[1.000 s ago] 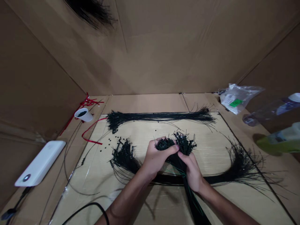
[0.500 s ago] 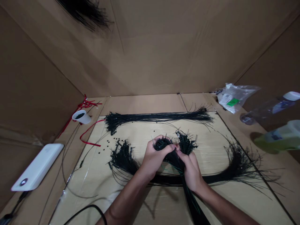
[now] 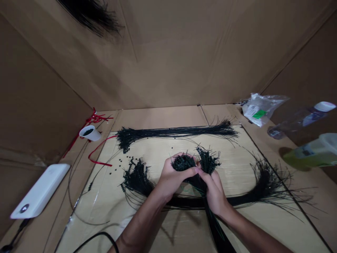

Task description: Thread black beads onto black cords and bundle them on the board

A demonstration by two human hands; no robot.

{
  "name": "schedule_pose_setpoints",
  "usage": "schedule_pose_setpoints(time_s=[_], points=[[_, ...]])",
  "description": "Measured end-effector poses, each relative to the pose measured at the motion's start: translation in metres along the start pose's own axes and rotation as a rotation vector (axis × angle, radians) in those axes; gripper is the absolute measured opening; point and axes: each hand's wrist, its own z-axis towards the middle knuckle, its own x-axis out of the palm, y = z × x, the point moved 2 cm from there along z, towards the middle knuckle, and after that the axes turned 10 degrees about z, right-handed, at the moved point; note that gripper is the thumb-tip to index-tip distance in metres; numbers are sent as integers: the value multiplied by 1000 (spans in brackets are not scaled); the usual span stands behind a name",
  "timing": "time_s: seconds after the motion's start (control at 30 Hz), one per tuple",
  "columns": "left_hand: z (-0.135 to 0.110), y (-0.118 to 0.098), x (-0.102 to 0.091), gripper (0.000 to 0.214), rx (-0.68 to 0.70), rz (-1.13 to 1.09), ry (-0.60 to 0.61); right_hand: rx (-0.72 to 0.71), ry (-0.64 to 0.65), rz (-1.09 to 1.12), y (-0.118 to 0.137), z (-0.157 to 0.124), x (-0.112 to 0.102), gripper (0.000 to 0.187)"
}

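Observation:
In the middle of the head view, my left hand (image 3: pixel 170 177) is wrapped round one part of a bundle of thin black wires (image 3: pixel 219 233) with dark knobby tips. My right hand (image 3: pixel 214 189) grips the other part, so the tips form two clumps, a left clump (image 3: pixel 183 162) and a right clump (image 3: pixel 209 161). Both thumbs meet between the clumps; whether a single wire is pinched there is hidden. The bundle's tail runs down toward the bottom edge. Behind my wrists a second wire bundle (image 3: pixel 240 201) lies curved across the board.
A third wire bundle (image 3: pixel 168 133) lies straight at the back, near a red ribbon (image 3: pixel 98 160). To the left are a white cup (image 3: pixel 90 133) of dark bits and a white power bank (image 3: pixel 40 191). On the right lie a plastic bag (image 3: pixel 263 109), a clear bottle (image 3: pixel 300 119) and a container of yellowish liquid (image 3: pixel 310 153).
My hands keep their grip on the two clumps, and the thumbs are pressed closer together. The whole view has shifted slightly.

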Motion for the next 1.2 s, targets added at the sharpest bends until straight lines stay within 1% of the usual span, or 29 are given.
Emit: schedule_pose_setpoints(time_s=[0.07,0.17,0.3,0.5,0.57,0.63,0.77,0.93,1.07,1.2], points=[[0,1,1,31,24,-5,-15,-13,31,17,3,1,2,36],[0,1,2,27,35,10,-66,-22,19,16,5,2,3,35],[0,-2,4,26,57,68,-100,-17,1,28,6,3,3,36],[0,-3,6,27,47,50,-166,36,19,90,-7,3,-5,35],[0,-3,7,24,42,24,-155,43,19,121,-12,3,-8,36],[0,-2,7,23,27,-29,-120,47,19,162,-14,2,-9,34],[-1,3,6,28,-18,-129,-70,51,15,228,-13,0,-7,28],[-2,7,3,31,-28,-83,-99,89,17,178,-10,0,-6,31],[-2,5,3,26,-33,-40,-123,147,32,75,-9,0,-7,38],[-1,3,3,22,-49,1,-158,155,60,22,-12,-2,-9,42]])
